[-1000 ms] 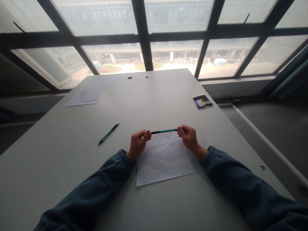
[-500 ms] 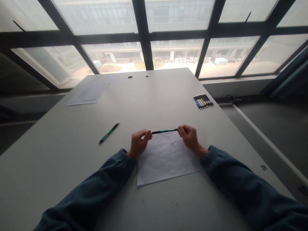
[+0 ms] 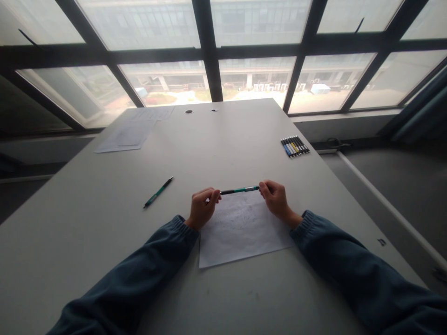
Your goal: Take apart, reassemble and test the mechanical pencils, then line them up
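Note:
A green and black pen [image 3: 240, 190] is held nearly level between my two hands, over the far edge of a marked sheet of paper [image 3: 240, 242]. My left hand [image 3: 203, 205] pinches the pen's left end. The pen's right end is pinched by my right hand [image 3: 274, 199]. My fingertips hide both ends of it. To the left of my left hand, a second green and black pen [image 3: 158, 192] lies slanted on the white table [image 3: 216, 153].
A row of several pens [image 3: 295, 146] lies side by side near the table's right edge. Papers [image 3: 127, 132] lie at the far left. A small dark object [image 3: 382, 242] is near the right edge. Windows [image 3: 256, 79] stand beyond the table.

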Tool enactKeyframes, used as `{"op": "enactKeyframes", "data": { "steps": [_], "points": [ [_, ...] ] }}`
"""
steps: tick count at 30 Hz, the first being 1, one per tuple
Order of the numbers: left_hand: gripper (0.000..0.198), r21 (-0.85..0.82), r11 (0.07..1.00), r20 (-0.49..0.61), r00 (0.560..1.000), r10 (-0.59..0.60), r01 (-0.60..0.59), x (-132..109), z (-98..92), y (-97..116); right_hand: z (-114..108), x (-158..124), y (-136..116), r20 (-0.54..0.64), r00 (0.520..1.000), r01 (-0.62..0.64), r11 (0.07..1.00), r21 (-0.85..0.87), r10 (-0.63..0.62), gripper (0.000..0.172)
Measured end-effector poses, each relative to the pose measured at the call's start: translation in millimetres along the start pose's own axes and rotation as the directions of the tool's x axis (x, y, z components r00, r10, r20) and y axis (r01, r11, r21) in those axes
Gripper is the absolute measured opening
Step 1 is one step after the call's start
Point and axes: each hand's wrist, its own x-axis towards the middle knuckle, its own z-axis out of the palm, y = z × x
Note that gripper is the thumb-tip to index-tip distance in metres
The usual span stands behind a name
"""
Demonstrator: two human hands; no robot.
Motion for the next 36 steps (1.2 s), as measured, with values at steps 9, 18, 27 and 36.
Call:
{"op": "enactKeyframes", "data": {
  "steps": [9,18,27,36],
  "points": [
    [0.052,0.012,1.000,0.022,1.000,-0.019,0.019,0.6,-0.1,1.5,0.3,0.5,0.4,0.001,1.000,0.018,0.999,-0.030,-0.018,0.048],
    [0.054,0.005,0.999,0.021,0.999,-0.033,0.032,-0.8,-0.5,-0.1,0.0,0.0,2.1,0.003,1.000,0.029,0.998,-0.053,-0.029,0.047],
    [0.054,0.000,1.000,0.028,1.000,-0.010,0.010,-1.0,-0.9,0.8,0.0,-0.4,3.1,0.008,1.000,0.024,0.999,-0.042,-0.023,0.046],
    [0.053,0.012,1.000,0.036,0.999,0.005,-0.006,-2.2,-0.8,-1.9,-0.1,-1.0,5.8,0.022,0.999,0.033,0.999,-0.029,-0.032,0.048]
  ]
}}
